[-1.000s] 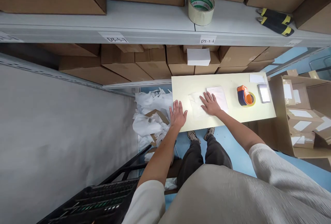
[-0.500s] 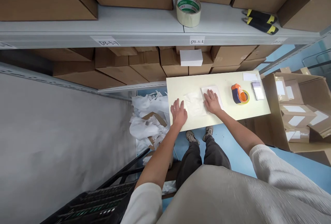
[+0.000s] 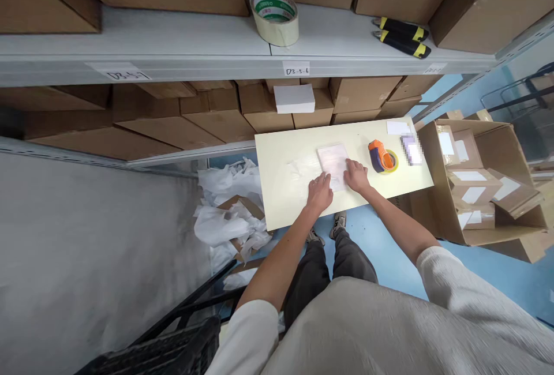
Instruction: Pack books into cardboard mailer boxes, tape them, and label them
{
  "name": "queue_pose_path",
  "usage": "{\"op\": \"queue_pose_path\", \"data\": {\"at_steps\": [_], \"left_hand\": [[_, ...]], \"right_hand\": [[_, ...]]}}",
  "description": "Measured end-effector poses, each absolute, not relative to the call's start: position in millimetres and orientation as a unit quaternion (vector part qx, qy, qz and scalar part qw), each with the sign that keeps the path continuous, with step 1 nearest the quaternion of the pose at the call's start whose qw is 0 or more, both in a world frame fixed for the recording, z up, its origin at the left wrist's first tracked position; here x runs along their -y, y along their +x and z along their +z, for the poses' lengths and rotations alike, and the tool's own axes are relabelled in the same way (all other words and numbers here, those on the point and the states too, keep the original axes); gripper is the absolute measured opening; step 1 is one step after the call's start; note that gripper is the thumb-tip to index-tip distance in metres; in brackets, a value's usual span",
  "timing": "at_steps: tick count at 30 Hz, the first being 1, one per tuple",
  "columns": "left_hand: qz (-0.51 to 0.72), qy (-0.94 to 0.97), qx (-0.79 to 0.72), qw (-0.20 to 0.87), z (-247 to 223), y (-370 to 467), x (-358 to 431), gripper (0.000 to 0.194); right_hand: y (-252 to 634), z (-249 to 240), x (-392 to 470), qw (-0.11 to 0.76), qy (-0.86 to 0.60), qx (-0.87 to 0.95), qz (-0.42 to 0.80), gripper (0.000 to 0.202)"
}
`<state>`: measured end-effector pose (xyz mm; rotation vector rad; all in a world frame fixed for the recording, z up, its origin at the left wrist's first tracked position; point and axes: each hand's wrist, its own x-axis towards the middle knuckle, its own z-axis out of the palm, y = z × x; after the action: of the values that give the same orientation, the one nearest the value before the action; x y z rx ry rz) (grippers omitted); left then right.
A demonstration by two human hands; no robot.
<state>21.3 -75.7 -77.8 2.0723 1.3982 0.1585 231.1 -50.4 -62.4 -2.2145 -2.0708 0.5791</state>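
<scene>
A flat, square, pinkish-white packet (image 3: 332, 157) lies on the cream tabletop (image 3: 277, 205). Thin translucent white wrapping (image 3: 300, 172) spreads out flat from its left side. My left hand (image 3: 319, 192) is at the packet's near left corner, fingers drawn together on its edge. On the opposite side, my right hand (image 3: 357, 176) has its fingers curled against the right edge. Whether any wrapping is pinched under the fingertips is too small to make out. An orange and dark blue tape dispenser (image 3: 381, 157) rests to the right of my right hand, against a roll of yellow tape (image 3: 393, 162).
A large open carton (image 3: 470, 236) of labelled boxes stands right of the table. Crumpled white wrapping (image 3: 225, 222) is heaped at the left. Ahead, a grey shelf (image 3: 182, 32) bears boxes, a tape roll (image 3: 277, 23) and black-yellow cutters (image 3: 402, 37). A white box (image 3: 295, 99) sits below.
My left hand has moved right, from the table's left part to the packet. My right hand has slid off the packet's top to its right edge, uncovering it. The view has shifted right.
</scene>
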Motion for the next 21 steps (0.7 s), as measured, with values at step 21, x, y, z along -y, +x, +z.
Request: {"op": "queue_pose_path", "data": {"at_steps": [21], "left_hand": [[0.426, 0.389, -0.645, 0.501, -58, -31, 74, 0.025]], "right_hand": [[180, -56, 32, 0.365, -0.611, 0.491, 0.502, 0.046]]}}
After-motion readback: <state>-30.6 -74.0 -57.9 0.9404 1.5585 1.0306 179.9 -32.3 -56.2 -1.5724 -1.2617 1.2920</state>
